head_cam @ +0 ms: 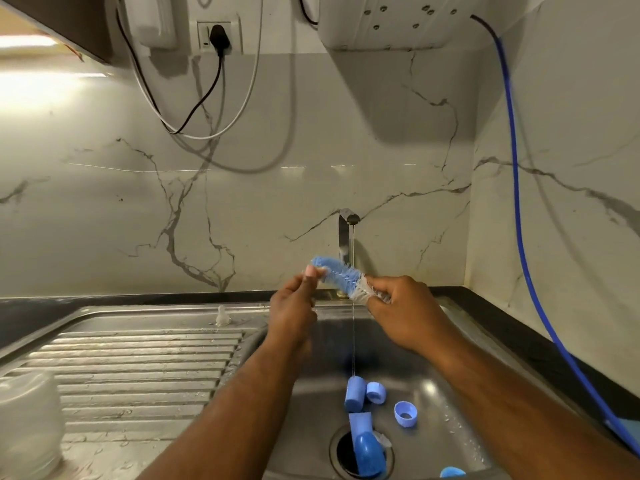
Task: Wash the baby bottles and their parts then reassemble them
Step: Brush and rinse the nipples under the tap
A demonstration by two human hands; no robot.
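Above the sink basin (450, 410) I hold a blue bottle brush (341, 273) level between both hands. My left hand (294, 306) pinches its blue sponge tip with thumb and fingers. My right hand (401, 306) grips the white bristle end and the handle. A thin stream of water falls from the tap (348, 233) just behind the brush. In the basin lie several blue bottle parts: a cylinder (355, 394), a small cap (375, 392), a ring (405, 414) and a bottle piece (367, 445) over the drain. A clear teat (222, 316) stands on the drainboard.
The ribbed steel drainboard (138, 368) lies to the left, with a blurred clear container (27, 420) at its near left corner. A blue hose (519, 220) hangs down the right wall to the dark counter (519, 334). Cables dangle from a socket (218, 36) above.
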